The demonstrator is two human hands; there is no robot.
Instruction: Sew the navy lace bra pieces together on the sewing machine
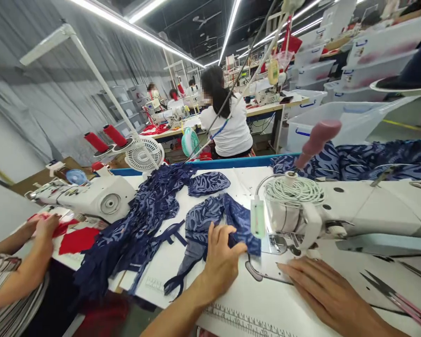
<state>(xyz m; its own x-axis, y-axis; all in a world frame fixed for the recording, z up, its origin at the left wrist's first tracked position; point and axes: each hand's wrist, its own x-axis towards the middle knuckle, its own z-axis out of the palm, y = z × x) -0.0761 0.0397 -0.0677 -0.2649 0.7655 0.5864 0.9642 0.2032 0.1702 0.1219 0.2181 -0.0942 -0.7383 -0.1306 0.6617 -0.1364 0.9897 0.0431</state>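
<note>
A navy patterned garment piece (205, 215), seemingly a bra cup with straps, lies on the white sewing table. My left hand (222, 257) has bent fingers on its near edge, gripping the fabric just left of the presser foot (278, 243). One sheer blue flap of it reaches toward the needle area of the sewing machine (375, 206). My right hand (324, 288) lies flat on the machine bed, fingers stretched out, with nothing in it. Another patterned cup (209, 183) rests farther back. Left of it spreads a heap of navy pieces (154, 201).
Scissors (396, 295) lie at the right. A pale cord coil (294, 188) and a pink-handled tool (317, 140) top the machine. Bundled navy fabric (358, 161) lines the back. At left, a co-worker's hands (44, 227) handle red fabric beside another sewing machine (105, 199).
</note>
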